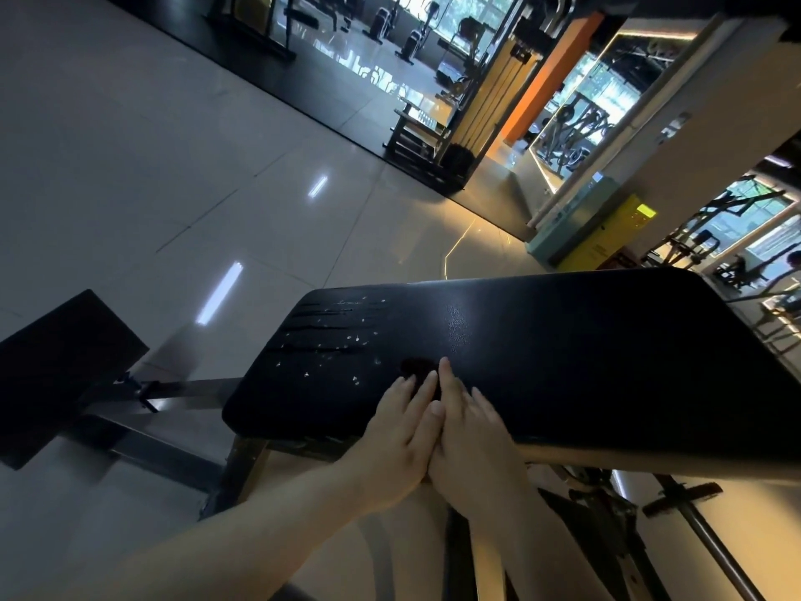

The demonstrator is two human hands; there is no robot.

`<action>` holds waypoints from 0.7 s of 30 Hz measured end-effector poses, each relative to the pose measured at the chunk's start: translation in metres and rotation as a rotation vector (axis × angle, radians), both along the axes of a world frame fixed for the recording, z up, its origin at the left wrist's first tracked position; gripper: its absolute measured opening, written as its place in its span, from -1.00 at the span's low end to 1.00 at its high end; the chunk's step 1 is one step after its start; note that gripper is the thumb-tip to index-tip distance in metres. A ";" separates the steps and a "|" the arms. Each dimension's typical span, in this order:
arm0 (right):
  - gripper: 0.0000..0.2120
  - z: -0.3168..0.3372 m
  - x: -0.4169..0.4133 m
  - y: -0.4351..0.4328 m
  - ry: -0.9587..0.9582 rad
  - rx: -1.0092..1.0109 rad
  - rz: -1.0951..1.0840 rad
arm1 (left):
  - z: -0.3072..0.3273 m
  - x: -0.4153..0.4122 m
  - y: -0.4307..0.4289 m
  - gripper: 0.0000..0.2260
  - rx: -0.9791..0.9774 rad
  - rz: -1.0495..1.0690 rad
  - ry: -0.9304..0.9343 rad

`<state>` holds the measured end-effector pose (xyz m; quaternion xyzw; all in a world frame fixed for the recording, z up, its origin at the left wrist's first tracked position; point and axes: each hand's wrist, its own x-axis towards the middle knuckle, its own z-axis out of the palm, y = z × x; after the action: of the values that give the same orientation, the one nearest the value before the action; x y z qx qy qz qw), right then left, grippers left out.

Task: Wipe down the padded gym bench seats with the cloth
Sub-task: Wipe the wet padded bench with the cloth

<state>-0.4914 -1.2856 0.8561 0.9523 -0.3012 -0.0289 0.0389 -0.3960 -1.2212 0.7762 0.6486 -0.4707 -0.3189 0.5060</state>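
A long black padded bench pad (563, 349) fills the lower middle; its left part is cracked and flecked with pale tears. A dark cloth (418, 370) lies on the pad, mostly hidden under my fingers. My left hand (398, 440) and my right hand (472, 440) lie side by side at the pad's near edge, fingers straight and flat, pressing on the cloth. A smaller black seat pad (56, 366) sits to the left on the same steel frame.
The bench's steel frame (173, 457) runs under the pads to the left. A metal bar with a handle (693, 509) slants at lower right. Glossy tiled floor (173, 167) spreads beyond; weight machines (455, 136) and mirrors stand at the back and right.
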 end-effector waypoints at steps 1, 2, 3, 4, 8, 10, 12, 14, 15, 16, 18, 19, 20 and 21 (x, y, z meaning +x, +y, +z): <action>-0.40 0.007 0.000 -0.008 -0.052 0.080 -0.036 | -0.003 0.001 -0.002 -0.38 0.042 0.006 -0.112; -0.45 0.014 0.000 -0.017 -0.106 0.163 -0.071 | -0.006 0.002 -0.003 -0.39 0.075 0.028 -0.231; -0.48 0.020 0.001 -0.025 -0.156 0.206 -0.101 | -0.010 0.003 -0.004 -0.39 0.094 0.058 -0.337; -0.49 0.026 0.003 -0.031 -0.199 0.186 -0.103 | -0.012 0.005 -0.004 -0.37 0.102 0.088 -0.420; -0.54 0.023 0.013 -0.052 -0.080 -0.026 -0.041 | -0.014 0.020 -0.010 -0.36 0.166 0.144 -0.497; -0.57 0.010 0.016 -0.055 -0.018 -0.091 0.015 | -0.009 0.029 -0.016 -0.45 0.213 0.164 -0.480; -0.64 -0.001 0.015 -0.058 -0.026 -0.138 0.016 | -0.002 0.037 -0.031 -0.50 0.270 0.168 -0.489; -0.69 -0.006 0.016 -0.060 -0.080 -0.164 0.015 | 0.004 0.051 -0.056 -0.48 0.338 0.170 -0.483; -0.69 -0.006 0.017 -0.061 -0.095 -0.167 0.012 | 0.007 0.058 -0.068 -0.48 0.363 0.173 -0.454; -0.72 -0.007 0.019 -0.062 -0.109 -0.183 0.015 | 0.008 0.064 -0.078 -0.47 0.377 0.165 -0.428; -0.73 -0.008 0.019 -0.063 -0.114 -0.217 0.038 | 0.010 0.068 -0.091 -0.43 0.322 0.109 -0.446; -0.65 -0.010 0.018 -0.062 -0.112 -0.213 0.043 | 0.010 0.067 -0.092 -0.42 0.240 0.067 -0.428; -0.58 -0.011 0.017 -0.062 -0.114 -0.205 0.047 | 0.013 0.063 -0.089 -0.39 0.147 0.033 -0.380; -0.53 -0.012 0.016 -0.061 -0.130 -0.202 0.051 | 0.015 0.060 -0.081 -0.36 0.082 0.012 -0.333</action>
<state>-0.4752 -1.3467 0.8441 0.9508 -0.2802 0.0643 0.1156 -0.3362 -1.3024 0.7914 0.7153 -0.5308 -0.2228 0.3961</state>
